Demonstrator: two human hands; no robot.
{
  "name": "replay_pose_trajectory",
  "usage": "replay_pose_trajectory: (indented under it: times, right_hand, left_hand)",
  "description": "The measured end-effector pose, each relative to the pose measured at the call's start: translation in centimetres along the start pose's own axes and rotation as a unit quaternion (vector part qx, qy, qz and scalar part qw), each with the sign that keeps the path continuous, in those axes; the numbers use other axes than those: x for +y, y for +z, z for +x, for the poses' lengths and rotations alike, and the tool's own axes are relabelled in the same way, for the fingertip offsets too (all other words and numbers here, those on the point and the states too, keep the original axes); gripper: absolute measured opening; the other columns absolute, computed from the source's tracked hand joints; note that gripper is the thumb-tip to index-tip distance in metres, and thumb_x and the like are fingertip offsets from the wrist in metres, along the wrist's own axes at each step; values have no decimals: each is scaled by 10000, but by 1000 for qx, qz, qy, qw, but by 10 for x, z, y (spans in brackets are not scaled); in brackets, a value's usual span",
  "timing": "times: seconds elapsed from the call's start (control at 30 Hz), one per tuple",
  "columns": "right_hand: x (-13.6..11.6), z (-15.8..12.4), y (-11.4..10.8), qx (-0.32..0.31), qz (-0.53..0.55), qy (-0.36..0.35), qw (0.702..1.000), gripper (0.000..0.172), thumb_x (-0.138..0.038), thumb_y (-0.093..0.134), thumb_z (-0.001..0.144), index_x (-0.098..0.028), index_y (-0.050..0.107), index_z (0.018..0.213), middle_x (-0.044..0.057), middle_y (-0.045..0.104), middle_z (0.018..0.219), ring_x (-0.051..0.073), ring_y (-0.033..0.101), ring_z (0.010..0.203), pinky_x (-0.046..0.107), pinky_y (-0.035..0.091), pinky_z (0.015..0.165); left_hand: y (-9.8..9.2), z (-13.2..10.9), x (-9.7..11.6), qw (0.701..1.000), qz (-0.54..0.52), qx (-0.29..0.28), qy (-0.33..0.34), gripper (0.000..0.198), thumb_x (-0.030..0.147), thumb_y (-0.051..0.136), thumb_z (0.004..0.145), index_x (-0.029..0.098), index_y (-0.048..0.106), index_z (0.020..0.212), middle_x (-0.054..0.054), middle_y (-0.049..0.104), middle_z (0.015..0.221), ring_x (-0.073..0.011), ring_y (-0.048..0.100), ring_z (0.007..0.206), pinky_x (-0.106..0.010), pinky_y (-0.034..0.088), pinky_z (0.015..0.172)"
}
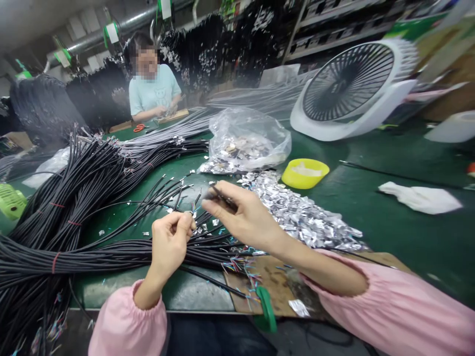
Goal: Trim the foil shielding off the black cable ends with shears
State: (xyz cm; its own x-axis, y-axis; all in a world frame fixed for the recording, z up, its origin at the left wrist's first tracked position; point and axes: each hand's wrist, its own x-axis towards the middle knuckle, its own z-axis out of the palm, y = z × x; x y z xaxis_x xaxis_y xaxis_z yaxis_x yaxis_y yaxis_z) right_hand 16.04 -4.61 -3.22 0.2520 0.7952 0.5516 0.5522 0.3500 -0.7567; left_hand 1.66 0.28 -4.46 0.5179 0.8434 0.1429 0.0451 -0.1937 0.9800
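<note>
Thumb and fingers of my left hand [168, 242] are closed on the end of a black cable, whose thin coloured wires [194, 208] stick out above the fingertips. Just to the right, my right hand [245, 212] is closed round a dark slim tool [224, 197]; its tip is blurred, so its kind is unclear. The two hands almost meet over the loose cable ends. Below them lies a bundle of black cables [122, 254] with bare coloured wires at its right end. A heap of silvery foil pieces [297, 212] spreads behind my right forearm.
A clear plastic bag [252, 138] of foil pieces, a yellow dish [306, 175] and a white fan [349, 81] stand beyond. Tied cables [63, 207] fill the left. A green-handled item [265, 306] rests at the cardboard [282, 287]. Across the table sits another person [154, 94].
</note>
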Motion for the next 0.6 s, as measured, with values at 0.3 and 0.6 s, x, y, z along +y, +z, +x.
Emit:
replay_pose_trajectory:
  times: [0.3,0.6]
  right_hand:
    - [-3,-2,-4,-52,30,32,998,181,-303,529,794,-166,516,676,-23,446,596,96,363,516,224,296,464]
    - [1,-1,0,-64,-2,-63,996,143,-95,499,748,-177,453,639,-19,461,602,103,409,559,219,332,518]
  left_hand:
    - [3,-4,4,994,92,23,61,254,298,543,801,142,604,609,3,532,577,-88,458,529,-191,342,490]
    - [0,-2,3,998,53,-24,21,332,372,511,818,140,549,584,20,448,522,-68,376,472,-195,261,438]
